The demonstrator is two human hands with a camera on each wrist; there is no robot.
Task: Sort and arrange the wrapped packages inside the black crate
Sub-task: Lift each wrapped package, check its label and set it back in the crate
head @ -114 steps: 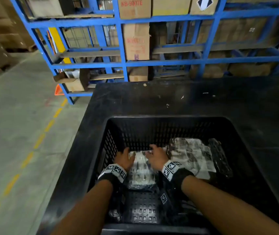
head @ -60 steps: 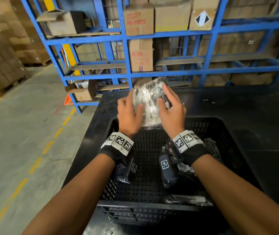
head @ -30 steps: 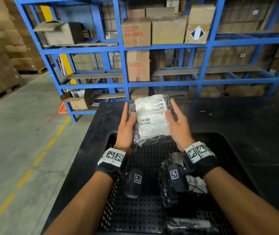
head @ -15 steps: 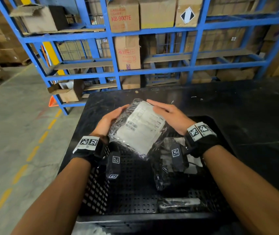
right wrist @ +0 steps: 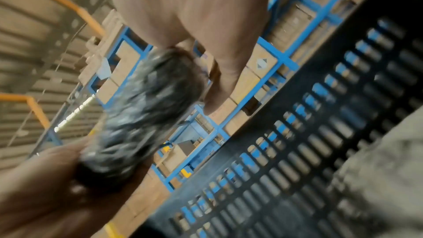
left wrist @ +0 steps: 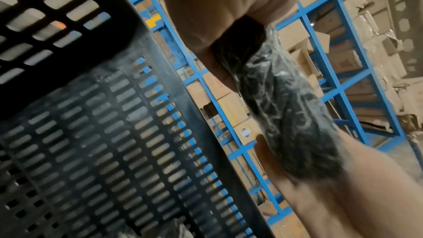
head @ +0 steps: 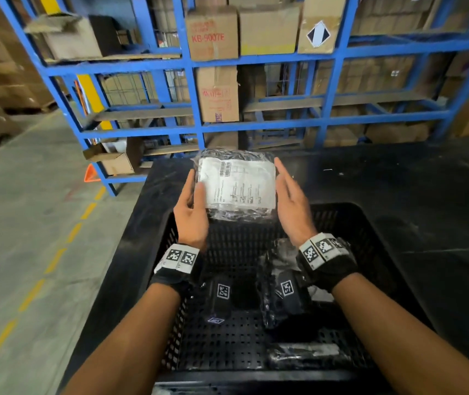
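Note:
A clear-wrapped dark package (head: 237, 185) with a white printed label is upright in the air above the far rim of the black crate (head: 370, 220). My left hand (head: 192, 212) grips its left edge, thumb on the front. My right hand (head: 291, 206) holds the right edge with long, nearly straight fingers. In the left wrist view the package (left wrist: 286, 106) is edge-on between both hands. The right wrist view shows the same package (right wrist: 142, 115), blurred. More wrapped packages lie inside the crate: one (head: 279, 260) is partly hidden by my right wrist, and another (head: 307, 354) lies by the near wall.
The crate stands on a black table (head: 413, 181). Its left half shows bare perforated floor (head: 222, 337). Blue shelving (head: 256, 61) with cardboard boxes stands behind the table. Concrete floor with a yellow dashed line (head: 56, 258) lies to the left.
Both hands lifted the package out of the crate and turned it. In the last half second it went from tilted low over the crate to upright, label facing me.

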